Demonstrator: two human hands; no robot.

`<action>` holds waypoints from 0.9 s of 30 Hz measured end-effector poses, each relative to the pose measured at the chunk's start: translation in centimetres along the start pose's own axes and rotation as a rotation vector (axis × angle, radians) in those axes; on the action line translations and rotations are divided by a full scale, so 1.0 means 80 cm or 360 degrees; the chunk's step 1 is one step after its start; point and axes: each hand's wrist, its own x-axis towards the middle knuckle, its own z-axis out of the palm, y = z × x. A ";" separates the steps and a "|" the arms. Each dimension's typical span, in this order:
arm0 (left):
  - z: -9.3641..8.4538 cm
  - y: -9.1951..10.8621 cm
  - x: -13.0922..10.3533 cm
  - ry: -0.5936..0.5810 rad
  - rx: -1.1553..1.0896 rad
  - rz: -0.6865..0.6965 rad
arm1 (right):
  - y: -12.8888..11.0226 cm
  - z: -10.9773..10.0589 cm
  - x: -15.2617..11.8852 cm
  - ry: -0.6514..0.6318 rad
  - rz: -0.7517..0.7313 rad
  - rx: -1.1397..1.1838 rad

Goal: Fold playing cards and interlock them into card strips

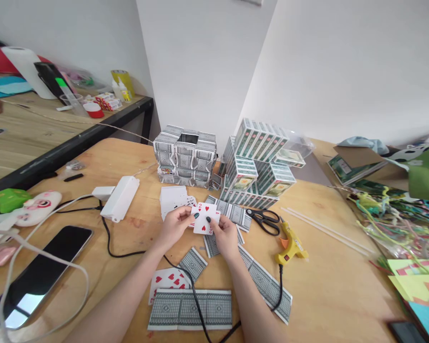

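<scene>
Head view: we grip a white paper 2 of hearts playing card (202, 223) above the pale wooden tabletop (325, 281), our left hand (177, 225) pinching its left side and our right hand (226, 234) its right. Nearer us lies a flat strip of 3 grey-patterned card backs (166, 309), crossed by a thin black cable (194, 291). Rightward, black-handled scissors (256, 216) lie near a yellow plastic glue gun (289, 246).

A greyish wall (82, 33) rises over on my left; a white middle section (200, 62) and another white wall (350, 71) stand behind the pale wooden counter (329, 281). Leftward, a wood-topped desk (21, 138) shows its black frame (103, 125) in soft light.
</scene>
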 end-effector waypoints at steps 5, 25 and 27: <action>0.000 0.001 -0.001 -0.0009 0.0013 -0.0012 | -0.001 0.000 0.000 -0.0001 0.0017 -0.0015; -0.013 -0.001 0.000 -0.0154 -0.0500 -0.0284 | -0.003 -0.002 0.001 -0.0006 0.0090 0.0246; -0.014 0.000 -0.001 -0.0227 -0.0522 -0.0313 | -0.007 -0.002 0.000 -0.0010 0.0099 0.0279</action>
